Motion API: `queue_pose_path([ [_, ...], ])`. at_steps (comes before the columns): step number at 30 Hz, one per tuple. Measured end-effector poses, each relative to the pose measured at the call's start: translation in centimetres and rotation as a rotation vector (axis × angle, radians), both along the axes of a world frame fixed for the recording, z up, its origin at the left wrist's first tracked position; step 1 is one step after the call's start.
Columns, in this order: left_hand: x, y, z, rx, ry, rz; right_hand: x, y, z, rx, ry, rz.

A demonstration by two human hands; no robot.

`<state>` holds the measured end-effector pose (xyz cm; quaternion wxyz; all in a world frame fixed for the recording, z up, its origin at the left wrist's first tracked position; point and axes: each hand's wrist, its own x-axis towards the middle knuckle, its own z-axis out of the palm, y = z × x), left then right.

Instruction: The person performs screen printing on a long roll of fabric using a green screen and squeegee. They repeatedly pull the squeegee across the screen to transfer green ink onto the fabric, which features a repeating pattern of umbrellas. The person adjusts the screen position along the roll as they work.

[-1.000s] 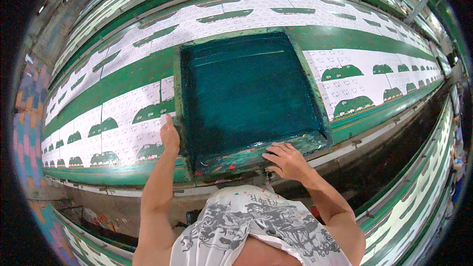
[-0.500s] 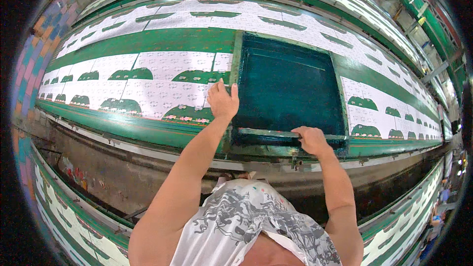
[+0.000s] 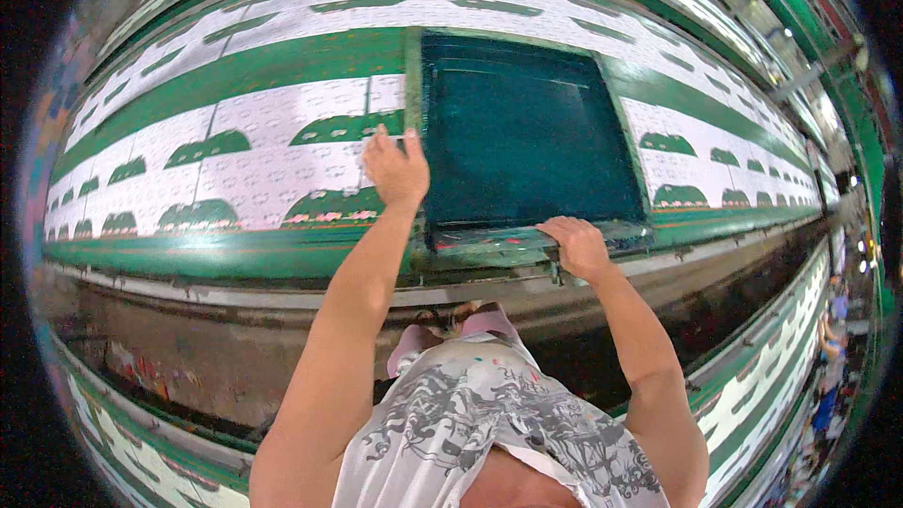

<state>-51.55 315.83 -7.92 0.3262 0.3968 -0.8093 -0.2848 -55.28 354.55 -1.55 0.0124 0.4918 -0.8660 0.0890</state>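
Observation:
A large rectangular printing screen (image 3: pixel 527 136), with dark teal mesh and a worn green frame, lies flat over the cloth pieces in front of me. At its left edge is my left hand (image 3: pixel 397 171), fingers apart and stretched away from me, thumb beside the frame; whether the palm presses on it I cannot tell. A long squeegee (image 3: pixel 499 239) lies across the screen's near end, and my right hand (image 3: pixel 581 252) grips it right of its middle. White patterned cloth pieces (image 3: pixel 254 165) with curved cut-outs show on both sides of the screen.
The long green printing table (image 3: pixel 235 257) runs left to right, with a metal rail (image 3: pixel 263 297) along its near edge. More white cloth rows (image 3: pixel 376 14) lie beyond the screen. Another table (image 3: pixel 150 452) with cloth stands behind me across the aisle. People appear blurred at the far right.
My right hand has brought the squeegee closer to the screen's near edge. The left hand stays by the left frame edge. My view has shifted, so the table appears higher and further left.

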Motion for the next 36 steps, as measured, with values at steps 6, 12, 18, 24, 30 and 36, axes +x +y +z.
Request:
queue_pose_path([
  [6, 0.2, -0.3, -0.5, -0.011, 0.035, -0.015, -3.6, -1.9, -1.5, -0.005, 0.083, 0.028],
  [12, 0.6, -0.5, -0.5, -0.013, 0.086, -0.078, -12.3, -7.3, -2.2, -0.051, 0.161, -0.008],
  [18, 0.7, -0.4, -0.1, -0.054, 0.043, -0.05, -23.1, -12.9, -2.6, -0.015, 0.137, -0.035],
  [24, 0.7, -0.4, -0.3, -0.095, 0.006, 0.011, -32.5, -17.4, -3.1, -0.077, 0.162, -0.005],
  [30, 0.8, -0.3, -0.5, -0.149, -0.019, 0.041, -38.4, -20.1, -1.0, 0.012, -0.005, -0.005],
  [36, 0.8, -0.2, -0.3, -0.196, -0.032, 0.043, -41.0, -20.4, -1.3, 0.006, -0.008, 0.0],
])
